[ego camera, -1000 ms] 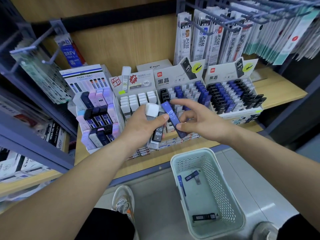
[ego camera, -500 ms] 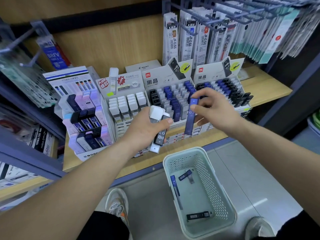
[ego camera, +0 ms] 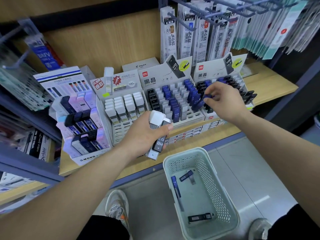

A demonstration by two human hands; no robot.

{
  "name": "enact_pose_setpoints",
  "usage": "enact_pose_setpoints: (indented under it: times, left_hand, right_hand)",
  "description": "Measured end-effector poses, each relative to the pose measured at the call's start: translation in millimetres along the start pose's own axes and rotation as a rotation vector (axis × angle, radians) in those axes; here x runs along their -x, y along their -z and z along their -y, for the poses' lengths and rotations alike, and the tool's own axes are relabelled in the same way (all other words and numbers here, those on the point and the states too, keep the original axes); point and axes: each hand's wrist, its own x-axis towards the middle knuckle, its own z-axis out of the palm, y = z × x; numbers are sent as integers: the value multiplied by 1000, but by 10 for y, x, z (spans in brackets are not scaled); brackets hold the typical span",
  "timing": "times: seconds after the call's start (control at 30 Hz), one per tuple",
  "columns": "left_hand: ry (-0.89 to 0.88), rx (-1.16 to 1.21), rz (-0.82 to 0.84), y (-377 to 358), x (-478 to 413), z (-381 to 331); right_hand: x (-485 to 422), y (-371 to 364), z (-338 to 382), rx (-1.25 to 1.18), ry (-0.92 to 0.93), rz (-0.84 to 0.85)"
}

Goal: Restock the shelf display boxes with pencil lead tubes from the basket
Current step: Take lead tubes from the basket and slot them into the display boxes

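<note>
Thumb and forefinger of the right hand (ego camera: 222, 101) pinch a blue tube (ego camera: 199, 103) by its top, long axis slanting down-left into the middle display box (ego camera: 155, 78), while the left hand (ego camera: 143, 137) grips spare tubes (ego camera: 158, 144) nearer the basket (ego camera: 183, 151).

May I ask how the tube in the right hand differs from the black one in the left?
The blue tube is pinched alone at its cap by the right hand, with its lower end at the display box. The black tube is gripped by the left hand in a bundle with white-capped tubes. Both are slim lead tubes.
</note>
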Motion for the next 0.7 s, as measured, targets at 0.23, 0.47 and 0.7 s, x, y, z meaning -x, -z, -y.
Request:
enact_pose_setpoints:
  times: [0.23, 0.47, 0.7]
  left_hand:
    - [-13, -61, 18, 36, 12, 26]
    - [5, 1, 34, 62, 56, 82]
    - [-9, 26, 11, 84, 109, 31]
  right_hand:
    - [-30, 13, 21, 59, 55, 15]
    - [-49, -53, 12, 105, 92, 6]
    - [-73, -140, -18, 209, 74, 26]
